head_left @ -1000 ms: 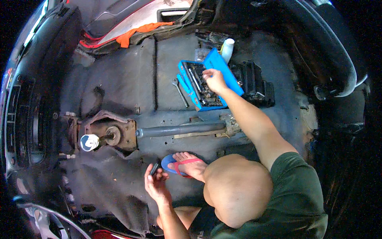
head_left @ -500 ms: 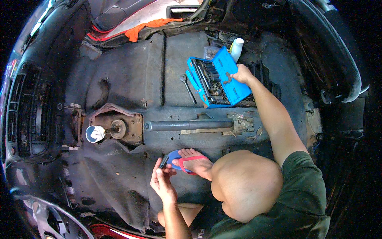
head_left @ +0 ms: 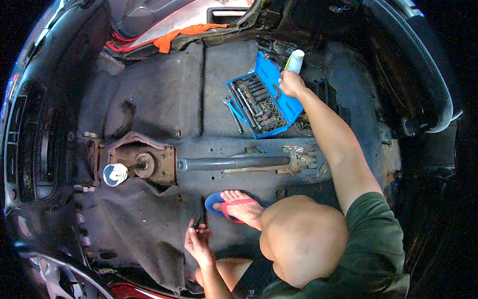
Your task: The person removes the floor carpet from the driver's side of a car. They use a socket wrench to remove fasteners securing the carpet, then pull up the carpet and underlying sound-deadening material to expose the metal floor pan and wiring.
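Note:
My right hand [head_left: 293, 83] is closed on the upper edge of the blue lid [head_left: 269, 74] of a metal socket set case [head_left: 271, 133]. The case lies open on the carpet, with rows of dark sockets [head_left: 257, 89] and long bars inside. Just left of it rests a ratchet wrench [head_left: 233, 114]. Beside my sandalled foot [head_left: 241, 210], my left hand [head_left: 199, 244] is raised with its fingers pinched around a small dark cylindrical piece [head_left: 200, 220]. Against the dark floor its exact kind cannot be made out.
The handbrake lever [head_left: 234, 163] runs along the centre tunnel. Left of it, a gear stick topped by a white cup-like piece [head_left: 115, 175] rises from an opening. A white bottle [head_left: 296, 61] stands behind the case. An orange cloth [head_left: 186, 35] drapes over the door sill.
The case has shifted and turned slightly to the left, its lid still in my right hand. My left hand has dropped lower with the dark piece, away from the sandal.

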`<state>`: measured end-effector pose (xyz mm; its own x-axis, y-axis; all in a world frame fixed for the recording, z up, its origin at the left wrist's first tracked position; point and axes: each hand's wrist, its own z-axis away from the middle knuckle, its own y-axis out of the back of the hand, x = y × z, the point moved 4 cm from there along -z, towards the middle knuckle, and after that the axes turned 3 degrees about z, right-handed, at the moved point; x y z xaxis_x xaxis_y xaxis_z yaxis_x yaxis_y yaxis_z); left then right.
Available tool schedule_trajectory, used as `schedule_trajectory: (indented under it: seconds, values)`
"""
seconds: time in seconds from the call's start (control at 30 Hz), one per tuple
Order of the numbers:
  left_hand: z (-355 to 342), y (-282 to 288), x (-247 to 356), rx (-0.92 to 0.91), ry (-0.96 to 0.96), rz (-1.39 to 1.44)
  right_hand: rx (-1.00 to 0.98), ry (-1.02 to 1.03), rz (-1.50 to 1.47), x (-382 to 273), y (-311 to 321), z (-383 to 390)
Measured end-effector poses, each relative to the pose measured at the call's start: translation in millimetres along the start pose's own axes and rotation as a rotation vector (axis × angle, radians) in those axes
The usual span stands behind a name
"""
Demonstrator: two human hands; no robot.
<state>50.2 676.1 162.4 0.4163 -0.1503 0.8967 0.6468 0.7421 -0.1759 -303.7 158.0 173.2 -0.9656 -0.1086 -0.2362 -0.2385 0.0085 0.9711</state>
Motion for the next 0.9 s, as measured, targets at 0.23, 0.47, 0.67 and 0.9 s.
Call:
schedule_trajectory:
  seconds: [0.23, 0.47, 0.67, 0.9]
  values:
    - [-6, -8, -7, -0.004, -0.044, -0.096, 0.004, -0.021, 0.044, 9, -5, -2]
    - [-14, -15, 5, 0.012, -0.048, -0.117, 0.336, 0.081, 0.298, -52, 7, 23]
    - [-16, -5, 2, 0.032, -0.057, -0.110, -0.029, 0.375, -0.008, -93, -61, 50]
    - [-11, 3, -2, 0.053, -0.028, -0.106, -0.255, 0.146, -0.033, -80, -117, 48]
